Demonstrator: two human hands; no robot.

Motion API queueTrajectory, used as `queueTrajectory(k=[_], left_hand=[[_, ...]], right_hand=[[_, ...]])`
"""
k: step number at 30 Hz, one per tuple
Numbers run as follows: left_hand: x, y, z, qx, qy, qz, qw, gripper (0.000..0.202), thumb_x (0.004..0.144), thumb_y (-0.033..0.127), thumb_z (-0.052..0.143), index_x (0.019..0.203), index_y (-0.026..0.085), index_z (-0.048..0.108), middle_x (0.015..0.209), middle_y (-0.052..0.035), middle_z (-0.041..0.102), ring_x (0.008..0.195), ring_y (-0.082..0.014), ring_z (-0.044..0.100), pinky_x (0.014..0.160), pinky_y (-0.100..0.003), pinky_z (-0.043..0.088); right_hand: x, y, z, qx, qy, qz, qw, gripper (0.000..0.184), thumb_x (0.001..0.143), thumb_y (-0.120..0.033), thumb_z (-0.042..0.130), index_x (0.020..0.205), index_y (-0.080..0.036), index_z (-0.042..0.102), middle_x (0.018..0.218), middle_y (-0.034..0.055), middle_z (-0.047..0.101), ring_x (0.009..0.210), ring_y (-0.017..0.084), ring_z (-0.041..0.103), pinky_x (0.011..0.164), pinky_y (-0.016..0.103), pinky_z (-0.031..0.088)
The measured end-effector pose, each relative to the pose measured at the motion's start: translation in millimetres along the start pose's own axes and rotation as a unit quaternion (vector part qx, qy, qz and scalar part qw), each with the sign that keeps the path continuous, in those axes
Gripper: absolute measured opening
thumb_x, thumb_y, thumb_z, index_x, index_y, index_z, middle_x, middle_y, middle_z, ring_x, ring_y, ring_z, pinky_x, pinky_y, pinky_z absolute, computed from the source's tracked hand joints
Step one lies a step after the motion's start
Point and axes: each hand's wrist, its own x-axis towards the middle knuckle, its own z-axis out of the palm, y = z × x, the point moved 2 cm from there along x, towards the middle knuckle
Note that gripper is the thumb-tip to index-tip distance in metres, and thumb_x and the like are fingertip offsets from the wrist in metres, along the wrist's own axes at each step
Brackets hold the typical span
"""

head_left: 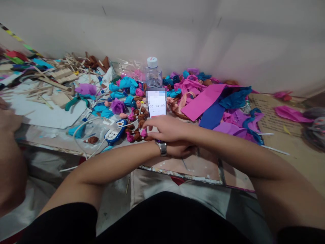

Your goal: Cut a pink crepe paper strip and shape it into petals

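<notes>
My right hand point(165, 128) reaches across my left wrist, its bent fingers apart and nothing seen in them. Its knuckles overlap the lower edge of a phone point(157, 108), which shows a timer at 00:14:05 and stands upright before a clear plastic bottle point(153, 76). My left hand point(179, 149) rests low over the table edge, below my right forearm, which hides much of its fingers. A metal wristwatch point(162, 148) is on my left wrist. Small brown and pink crepe-paper buds point(138, 135) lie left of my right fingers.
A blue-and-white power strip point(115, 132) with white cables lies left. Pliers with green handles point(76, 101) rest on white paper point(53, 117) among wooden sticks. Crepe-paper sheets point(203, 101) heap at right, by cardboard point(274, 125). Another person's arm point(10, 152) is at far left.
</notes>
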Motion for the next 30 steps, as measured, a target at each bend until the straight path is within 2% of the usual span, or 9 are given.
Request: queueTrajectory(k=[3, 5, 7, 9, 11, 14, 18, 25, 30], left_hand=[[5, 1, -10.2, 0.040, -0.006, -0.025, 0.999, 0.027, 0.100, 0.024, 0.060, 0.124, 0.017, 0.070, 0.128, -0.0102, 0.074, 0.122, -0.0308, 0.068, 0.101, -0.042, 0.056], [8, 3, -19.8, 0.064, -0.036, -0.030, 0.997, 0.024, 0.098, 0.025, 0.061, 0.118, 0.021, 0.072, 0.110, -0.0067, 0.077, 0.101, -0.0257, 0.073, 0.086, -0.037, 0.056], [11, 6, -29.0, 0.110, -0.047, -0.029, 0.992, 0.022, 0.099, 0.027, 0.059, 0.115, 0.019, 0.073, 0.105, -0.0090, 0.075, 0.097, -0.0240, 0.072, 0.081, -0.036, 0.053], [13, 7, -34.7, 0.136, -0.053, -0.034, 0.989, 0.021, 0.101, 0.028, 0.056, 0.109, 0.018, 0.072, 0.101, -0.0097, 0.074, 0.095, -0.0238, 0.070, 0.079, -0.036, 0.051], [13, 7, -36.4, 0.144, -0.056, -0.037, 0.987, 0.020, 0.099, 0.026, 0.058, 0.110, 0.018, 0.072, 0.101, -0.0088, 0.074, 0.096, -0.0238, 0.070, 0.079, -0.036, 0.050], [13, 3, -35.7, 0.157, -0.043, -0.043, 0.986, 0.020, 0.096, 0.024, 0.059, 0.111, 0.019, 0.072, 0.099, -0.0082, 0.073, 0.098, -0.0240, 0.069, 0.079, -0.036, 0.049], [12, 0, -35.9, 0.167, -0.026, -0.056, 0.984, 0.022, 0.094, 0.021, 0.058, 0.111, 0.020, 0.072, 0.097, -0.0085, 0.072, 0.095, -0.0240, 0.069, 0.079, -0.036, 0.049], [12, 0, -40.1, 0.143, -0.007, -0.057, 0.988, 0.019, 0.093, 0.022, 0.058, 0.106, 0.019, 0.072, 0.099, -0.0087, 0.073, 0.092, -0.0235, 0.068, 0.081, -0.036, 0.050], [12, 3, -42.4, 0.132, -0.015, -0.058, 0.989, 0.021, 0.095, 0.027, 0.059, 0.109, 0.018, 0.072, 0.097, -0.0083, 0.074, 0.090, -0.0234, 0.068, 0.081, -0.036, 0.050]], right_hand=[[-37, 20, -22, -0.016, 0.069, 0.031, 0.997, 0.022, 0.101, -0.030, 0.058, 0.112, -0.019, 0.074, 0.105, 0.0065, 0.079, 0.087, 0.019, 0.069, 0.077, 0.029, 0.045], [-62, 43, -34, -0.059, 0.097, 0.112, 0.987, 0.025, 0.100, -0.031, 0.058, 0.116, -0.019, 0.073, 0.098, 0.0050, 0.079, 0.080, 0.018, 0.069, 0.073, 0.028, 0.045], [-84, 68, -42, -0.172, 0.114, 0.209, 0.956, 0.031, 0.099, -0.038, 0.060, 0.121, -0.019, 0.072, 0.100, 0.0085, 0.078, 0.082, 0.023, 0.068, 0.071, 0.030, 0.043], [-101, 86, -43, -0.282, 0.099, 0.267, 0.916, 0.046, 0.097, -0.046, 0.063, 0.129, -0.014, 0.068, 0.118, 0.0178, 0.073, 0.099, 0.031, 0.068, 0.074, 0.034, 0.044], [-110, 97, -39, -0.322, 0.055, 0.294, 0.898, 0.059, 0.093, -0.057, 0.066, 0.130, -0.011, 0.067, 0.125, 0.0220, 0.069, 0.109, 0.036, 0.065, 0.078, 0.037, 0.047], [-112, 102, -32, -0.333, 0.022, 0.329, 0.883, 0.047, 0.098, -0.047, 0.058, 0.125, -0.010, 0.070, 0.122, 0.0221, 0.069, 0.110, 0.035, 0.065, 0.080, 0.037, 0.048], [-106, 99, -32, -0.346, 0.025, 0.352, 0.869, 0.037, 0.100, -0.029, 0.048, 0.119, -0.009, 0.073, 0.117, 0.0223, 0.071, 0.105, 0.033, 0.068, 0.079, 0.037, 0.047], [-112, 103, -32, -0.341, 0.035, 0.386, 0.856, 0.040, 0.103, -0.029, 0.042, 0.118, -0.009, 0.074, 0.114, 0.0225, 0.073, 0.101, 0.031, 0.071, 0.076, 0.034, 0.046], [-115, 99, -30, -0.333, 0.041, 0.373, 0.865, 0.038, 0.100, -0.037, 0.052, 0.123, -0.014, 0.070, 0.123, 0.0207, 0.069, 0.106, 0.032, 0.070, 0.075, 0.034, 0.048]])
